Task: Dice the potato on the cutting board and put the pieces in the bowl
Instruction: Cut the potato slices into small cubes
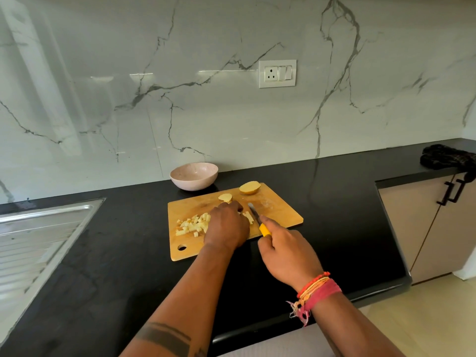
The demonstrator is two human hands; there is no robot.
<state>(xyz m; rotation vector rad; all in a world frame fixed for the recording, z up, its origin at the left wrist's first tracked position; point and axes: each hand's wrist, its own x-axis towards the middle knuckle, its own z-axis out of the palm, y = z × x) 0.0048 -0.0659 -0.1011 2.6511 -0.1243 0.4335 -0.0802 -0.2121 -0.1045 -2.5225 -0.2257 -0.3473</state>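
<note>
Where the two forearms enter from the near edge of the desk (334,191), we first meet the right hand (286,256), its fingers curled round the yellow handle of the knife (257,220). We see the blade run from that handle away and slightly leftward over the cutting board (278,210), our landmark throughout. Just left of the blade lies the left hand (226,225), palm down on the middle of the board, fingers bent over the potato strips (248,217); whether they pinch the strips or merely press them we cannot tell, since the hand hides most of them. We note that the strips show only as a few pale ends between the left fingertips and the blade, touching or nearly touching both. Their long axis appears to lie across the blade, so we judge that the next cut falls crosswise through them, with the left hand the nearer of the two. On the left part of the board sits the pile of diced pieces (192,225), just beside the left hand. Toward the far edge of the board lie a small potato piece (225,197) and, at the far right corner, a potato half (249,188), both uncut. Beyond the far left corner of the board stands the bowl (193,175), which holds no pieces that we can see.
</note>
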